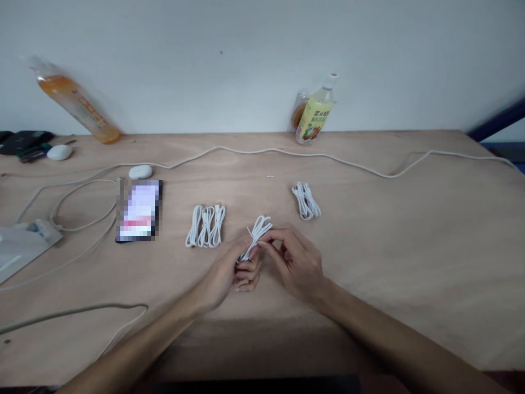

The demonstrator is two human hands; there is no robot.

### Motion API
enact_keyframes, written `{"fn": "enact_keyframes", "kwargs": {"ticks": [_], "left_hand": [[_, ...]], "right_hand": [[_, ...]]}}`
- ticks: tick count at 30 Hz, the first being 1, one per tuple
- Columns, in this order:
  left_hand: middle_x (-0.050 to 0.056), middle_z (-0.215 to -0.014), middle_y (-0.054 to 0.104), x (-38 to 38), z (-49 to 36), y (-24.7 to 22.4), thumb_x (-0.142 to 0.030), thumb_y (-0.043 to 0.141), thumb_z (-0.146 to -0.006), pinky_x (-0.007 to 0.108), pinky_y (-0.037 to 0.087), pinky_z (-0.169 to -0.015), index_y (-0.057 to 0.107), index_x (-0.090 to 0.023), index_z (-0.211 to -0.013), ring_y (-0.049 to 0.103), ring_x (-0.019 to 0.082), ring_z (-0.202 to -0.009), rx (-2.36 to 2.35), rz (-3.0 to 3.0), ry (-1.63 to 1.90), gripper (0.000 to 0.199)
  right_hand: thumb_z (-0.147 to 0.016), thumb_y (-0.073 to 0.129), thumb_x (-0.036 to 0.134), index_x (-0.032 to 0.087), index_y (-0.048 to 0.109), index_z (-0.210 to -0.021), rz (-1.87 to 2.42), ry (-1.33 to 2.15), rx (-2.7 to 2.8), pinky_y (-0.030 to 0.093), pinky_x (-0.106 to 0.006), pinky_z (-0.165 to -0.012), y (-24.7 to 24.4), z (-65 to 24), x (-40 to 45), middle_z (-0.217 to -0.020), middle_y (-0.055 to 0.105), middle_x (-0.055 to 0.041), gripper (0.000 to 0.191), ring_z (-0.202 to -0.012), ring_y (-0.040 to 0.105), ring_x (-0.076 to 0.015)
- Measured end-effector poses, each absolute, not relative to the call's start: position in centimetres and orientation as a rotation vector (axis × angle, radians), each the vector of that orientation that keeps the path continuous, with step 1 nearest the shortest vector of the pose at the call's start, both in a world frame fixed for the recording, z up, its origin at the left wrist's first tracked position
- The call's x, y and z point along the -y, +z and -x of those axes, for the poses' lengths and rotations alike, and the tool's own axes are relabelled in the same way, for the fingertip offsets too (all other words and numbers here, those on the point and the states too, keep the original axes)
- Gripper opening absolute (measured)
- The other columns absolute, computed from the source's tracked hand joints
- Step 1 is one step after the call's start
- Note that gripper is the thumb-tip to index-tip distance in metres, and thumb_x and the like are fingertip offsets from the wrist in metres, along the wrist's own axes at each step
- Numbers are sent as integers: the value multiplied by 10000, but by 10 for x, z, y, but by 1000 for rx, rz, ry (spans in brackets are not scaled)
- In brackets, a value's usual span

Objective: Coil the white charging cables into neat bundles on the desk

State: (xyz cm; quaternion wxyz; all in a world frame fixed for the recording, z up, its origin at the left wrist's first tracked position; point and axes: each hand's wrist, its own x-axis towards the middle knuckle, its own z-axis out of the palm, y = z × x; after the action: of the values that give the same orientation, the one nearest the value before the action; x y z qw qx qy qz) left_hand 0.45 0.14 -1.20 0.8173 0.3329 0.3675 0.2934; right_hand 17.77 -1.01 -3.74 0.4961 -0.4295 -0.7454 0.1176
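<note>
Near the middle of the table, my left hand is closed around a coiled white cable, whose loops stick up past the thumb. My right hand pinches at the middle of the same bundle, thumb and forefinger together. The fingertips partly hide where the bundle is bound. To the left lie several bundled white cables side by side. Another white cable bundle rests on the table beyond my right hand.
A phone, a white earbud case and loose cables lie on the left. An orange drink bottle leans against the wall; a yellow-labelled bottle stands at the back. A long white cord crosses the wooden table.
</note>
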Motion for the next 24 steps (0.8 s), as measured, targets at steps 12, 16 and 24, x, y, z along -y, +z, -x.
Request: {"fn": "enact_keyframes", "kwargs": {"ticks": [12,16,24], "left_hand": [[-115,-594,251,0,-4,-11,-628,668,-963,177,173,-425,439,-233,-742,146,70,-493,-788,-722,618,507],[-111,-600,258,0,-4,-10,-638,670,-953,181,179,-433,442,-233,-736,150,71,-503,-818,-735,618,513],[-110,-599,263,-1,-5,-8,-643,674,-944,187,163,-422,447,-232,-730,150,70,-496,-837,-739,623,516]], "right_hand": [[-1080,628,117,225,664,-1083,1017,288,1826,566,-271,-637,-38,-177,9,-933,768,-31,114,-667,650,-145],[-1092,604,116,229,659,-1096,1030,287,1822,540,-273,-596,-38,-176,10,-944,763,-33,126,-627,609,-137],[-1094,580,109,232,662,-1105,1029,282,1825,554,-285,-609,-40,-177,9,-946,770,-37,148,-665,647,-149]]}}
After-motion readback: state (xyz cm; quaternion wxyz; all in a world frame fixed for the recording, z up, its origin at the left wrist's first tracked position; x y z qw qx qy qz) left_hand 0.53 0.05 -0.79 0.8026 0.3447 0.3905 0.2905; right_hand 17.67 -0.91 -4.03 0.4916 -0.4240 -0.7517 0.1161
